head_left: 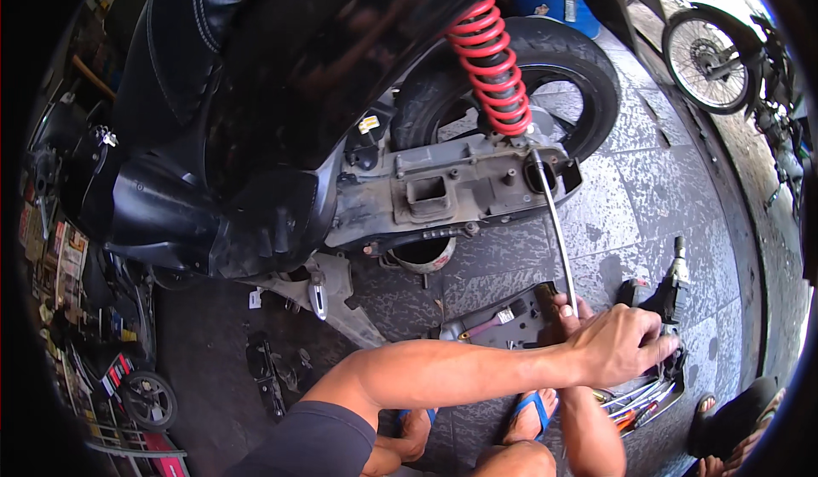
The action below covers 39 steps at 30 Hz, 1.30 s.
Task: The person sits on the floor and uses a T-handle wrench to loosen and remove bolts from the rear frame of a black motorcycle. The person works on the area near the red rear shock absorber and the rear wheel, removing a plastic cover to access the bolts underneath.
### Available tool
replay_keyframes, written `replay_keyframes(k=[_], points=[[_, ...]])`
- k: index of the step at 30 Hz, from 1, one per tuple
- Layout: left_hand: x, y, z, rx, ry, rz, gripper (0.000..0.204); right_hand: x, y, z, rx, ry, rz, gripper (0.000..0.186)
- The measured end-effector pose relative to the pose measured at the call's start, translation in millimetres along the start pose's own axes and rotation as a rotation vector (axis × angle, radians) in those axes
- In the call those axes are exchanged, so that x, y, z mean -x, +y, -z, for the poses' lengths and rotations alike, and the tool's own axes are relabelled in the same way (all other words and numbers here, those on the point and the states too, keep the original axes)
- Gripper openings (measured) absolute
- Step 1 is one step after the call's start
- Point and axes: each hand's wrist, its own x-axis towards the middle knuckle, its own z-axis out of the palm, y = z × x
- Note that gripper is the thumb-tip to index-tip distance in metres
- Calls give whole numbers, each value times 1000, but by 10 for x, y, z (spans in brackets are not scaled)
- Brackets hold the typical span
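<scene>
Since the right hand (569,323) has its grip around the long bar (559,234) — for the left hand (620,346), I cannot tell — steady alignment should limit slipping.

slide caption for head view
Right hand holds a long silver metal rod reaching a dusty grey casing under a red coil spring, left forearm crossed over right forearm.

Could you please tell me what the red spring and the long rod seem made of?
The red spring: probably steel, painted glossy red, judging by its bright highlights. The long rod: likely bare or chromed metal, given its silvery shine.
</scene>
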Motion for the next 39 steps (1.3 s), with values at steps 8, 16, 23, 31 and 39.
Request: replay_keyframes(k=[8, 16, 23, 31, 39], points=[[577, -933, 364, 881, 234, 27, 45, -153, -598, 372, 1708, -241, 772, 30], [31, -966, 383, 293, 129, 293, 59, 86, -542, 46, 1401, 235, 910, 50], [94, -894, 402, 812, -30, 331, 51, 455, 54, 613, 1147, -87, 201, 42], [115, -886, 419, 675, 39, 406, 46, 516, -269, 357, 903, -322, 467, 47], [103, -848, 443, 681, 37, 370, 43, 456, -224, 614, 106, 144, 136, 51]])
